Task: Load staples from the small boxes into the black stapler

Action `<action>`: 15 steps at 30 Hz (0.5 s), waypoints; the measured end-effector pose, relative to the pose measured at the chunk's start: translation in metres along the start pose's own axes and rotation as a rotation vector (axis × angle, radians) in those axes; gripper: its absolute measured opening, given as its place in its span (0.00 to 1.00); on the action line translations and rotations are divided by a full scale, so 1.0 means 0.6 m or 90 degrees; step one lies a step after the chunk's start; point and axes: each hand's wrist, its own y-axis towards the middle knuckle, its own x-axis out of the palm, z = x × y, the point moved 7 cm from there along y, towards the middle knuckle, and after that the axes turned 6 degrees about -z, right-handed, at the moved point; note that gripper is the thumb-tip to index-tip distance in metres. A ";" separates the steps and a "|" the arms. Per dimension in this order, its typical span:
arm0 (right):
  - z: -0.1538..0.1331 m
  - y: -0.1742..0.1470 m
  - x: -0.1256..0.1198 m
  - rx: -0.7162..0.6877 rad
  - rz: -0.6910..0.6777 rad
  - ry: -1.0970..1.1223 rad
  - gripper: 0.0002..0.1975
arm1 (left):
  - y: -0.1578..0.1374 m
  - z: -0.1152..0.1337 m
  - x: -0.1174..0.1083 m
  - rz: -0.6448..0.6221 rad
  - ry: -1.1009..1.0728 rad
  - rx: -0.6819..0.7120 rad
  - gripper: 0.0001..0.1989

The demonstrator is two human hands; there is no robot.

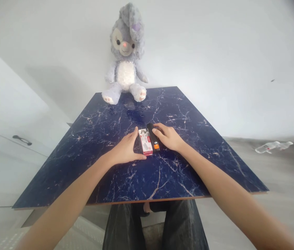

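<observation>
Red-and-white box (146, 143) between the hands on blue table (126, 184), just beside black-and-orange item (155, 145). Left hand (126, 148) curved round box's left side, thumb at near end; cannot tell if gripping. Right hand (171, 138) closed over item's far half.

Hands (126, 148) at small box (146, 143) and black object (153, 137) — plush rabbit (126, 74) (grey, seated) beyond.
</observation>
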 end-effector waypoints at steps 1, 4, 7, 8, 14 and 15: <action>-0.002 0.000 -0.001 0.002 0.008 -0.008 0.19 | 0.002 0.000 0.001 0.010 -0.004 0.002 0.62; -0.004 0.000 -0.002 0.007 0.035 -0.027 0.18 | 0.004 0.000 0.002 0.024 -0.008 -0.007 0.62; 0.001 0.001 -0.005 0.022 0.065 -0.050 0.18 | 0.007 0.004 0.002 0.037 -0.008 -0.027 0.61; 0.003 0.001 -0.006 0.028 0.073 -0.057 0.19 | 0.009 0.006 0.002 0.043 -0.006 -0.033 0.61; 0.050 0.005 -0.039 0.119 0.164 -0.049 0.23 | 0.080 0.025 0.011 0.060 0.019 -0.037 0.58; 0.066 0.005 -0.052 0.152 0.191 -0.043 0.24 | 0.104 0.029 0.015 0.057 0.020 -0.036 0.57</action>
